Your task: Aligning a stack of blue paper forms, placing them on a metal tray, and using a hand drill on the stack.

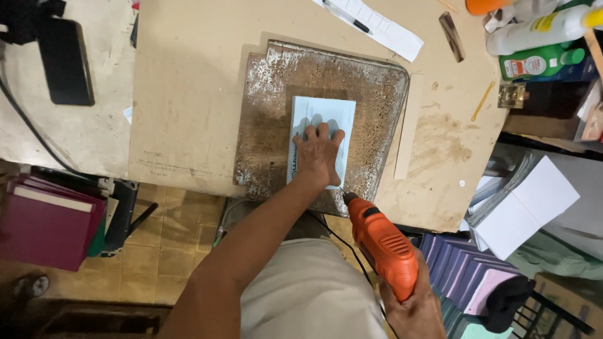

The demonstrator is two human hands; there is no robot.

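Left hand (319, 154) pressed flat on a pale blue paper stack (321, 119), fingers (323, 133) spread wide, palm down, gripping nothing. Stack lying at the centre of a rusty, speckled metal plate (264, 113), itself resting on the tan tabletop (188, 81). Right hand (411, 307) at 5 o'clock from the stack, fingers wrapped tight around the handle of an orange electric drill (380, 242). Drill tilted, chuck aimed toward 11 o'clock, thin bit tip just beside the stack's near right corner; touching or not, cannot tell. Black cord trailing from the drill down past the pale shorts.

At 3 o'clock from the plate, a narrow wooden strip (409, 125) lying along its edge. At 1 o'clock, a white paper sheet (377, 25) with a pen (345, 16) on it. At 2 o'clock, bottles (540, 37), white and green, crowded at the tabletop corner. At 9 o'clock, far off, a black phone (65, 63). At 8 o'clock, low down, maroon books (47, 223). At 4 o'clock, white paper blocks (534, 204) and purple covers (458, 263).
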